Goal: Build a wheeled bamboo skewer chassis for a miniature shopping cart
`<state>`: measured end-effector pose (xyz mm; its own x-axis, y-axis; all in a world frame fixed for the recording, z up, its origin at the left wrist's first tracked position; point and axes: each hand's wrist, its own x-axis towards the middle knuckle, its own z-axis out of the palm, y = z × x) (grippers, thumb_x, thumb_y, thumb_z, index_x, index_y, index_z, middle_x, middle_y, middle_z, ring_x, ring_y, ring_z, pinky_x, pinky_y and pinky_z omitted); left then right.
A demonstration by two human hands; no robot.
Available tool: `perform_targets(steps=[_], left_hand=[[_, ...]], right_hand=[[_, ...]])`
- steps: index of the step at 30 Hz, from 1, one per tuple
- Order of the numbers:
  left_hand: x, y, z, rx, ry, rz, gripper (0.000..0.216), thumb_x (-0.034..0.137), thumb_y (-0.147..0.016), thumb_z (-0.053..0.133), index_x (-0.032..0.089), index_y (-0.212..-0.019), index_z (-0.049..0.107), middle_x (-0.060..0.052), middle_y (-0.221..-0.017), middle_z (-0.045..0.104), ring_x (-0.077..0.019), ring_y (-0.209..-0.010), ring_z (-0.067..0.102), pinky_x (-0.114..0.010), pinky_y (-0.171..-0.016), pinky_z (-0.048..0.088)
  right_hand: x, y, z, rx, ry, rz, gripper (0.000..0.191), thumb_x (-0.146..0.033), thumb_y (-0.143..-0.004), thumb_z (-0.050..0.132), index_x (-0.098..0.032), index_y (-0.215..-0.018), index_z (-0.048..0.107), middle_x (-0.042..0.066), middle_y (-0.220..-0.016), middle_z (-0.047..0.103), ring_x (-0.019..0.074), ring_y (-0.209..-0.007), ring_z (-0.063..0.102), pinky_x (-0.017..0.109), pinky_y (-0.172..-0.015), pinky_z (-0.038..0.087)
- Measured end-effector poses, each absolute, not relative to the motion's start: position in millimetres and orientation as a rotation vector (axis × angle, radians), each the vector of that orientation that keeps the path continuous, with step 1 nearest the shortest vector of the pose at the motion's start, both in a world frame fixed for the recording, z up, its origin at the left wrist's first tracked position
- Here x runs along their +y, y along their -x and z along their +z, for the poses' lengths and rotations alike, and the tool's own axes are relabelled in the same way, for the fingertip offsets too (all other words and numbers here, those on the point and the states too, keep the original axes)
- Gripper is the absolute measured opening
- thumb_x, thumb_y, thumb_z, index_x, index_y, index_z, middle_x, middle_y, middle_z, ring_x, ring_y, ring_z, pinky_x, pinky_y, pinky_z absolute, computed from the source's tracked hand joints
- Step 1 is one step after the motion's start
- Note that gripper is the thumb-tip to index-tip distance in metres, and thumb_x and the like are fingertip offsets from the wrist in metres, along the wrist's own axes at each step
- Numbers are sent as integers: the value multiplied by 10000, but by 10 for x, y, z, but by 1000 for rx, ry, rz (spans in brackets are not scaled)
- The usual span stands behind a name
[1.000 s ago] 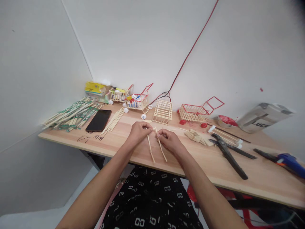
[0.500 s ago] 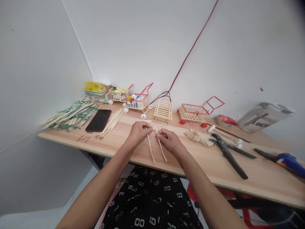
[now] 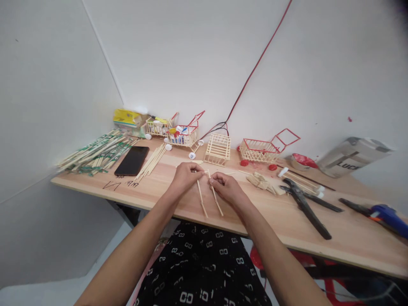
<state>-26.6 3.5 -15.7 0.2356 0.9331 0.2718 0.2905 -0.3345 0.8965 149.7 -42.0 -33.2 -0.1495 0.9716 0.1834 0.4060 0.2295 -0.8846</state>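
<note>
My left hand (image 3: 188, 176) is closed in a pinch at the top of a thin wooden stick (image 3: 200, 196) that slants down toward the table's front edge. A second wooden stick (image 3: 217, 199) lies beside it, and the closed fingers of my right hand (image 3: 225, 186) grip it near its upper end. Both sticks have a bend or joint toward their lower ends; I cannot tell which. Just beyond my hands stands an unpainted stick basket (image 3: 218, 148). Loose sticks (image 3: 152, 162) lie to the left of my left hand.
Left on the table (image 3: 95, 191) are a phone (image 3: 131, 161) and wrapped chopsticks (image 3: 98, 153). Small stick carts (image 3: 183, 135) and a red-trimmed cart (image 3: 259, 151) stand along the wall. At right lie wood scraps (image 3: 264, 182), black-handled cutters (image 3: 306, 208) and a blue glue gun (image 3: 387, 216).
</note>
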Motion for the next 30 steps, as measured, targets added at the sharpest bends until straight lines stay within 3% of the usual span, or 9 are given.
perform_targets(steps=[30], left_hand=[[9, 265, -119, 1144, -1787, 1100, 105, 203, -661, 640, 144, -702, 717, -42, -724, 717, -177, -715, 640, -255, -671, 455]], right_hand=[[-434, -1485, -308, -1703, 1302, 878, 228, -402, -797, 543, -182, -739, 551, -34, -609, 477, 106, -558, 392, 226, -516, 289]])
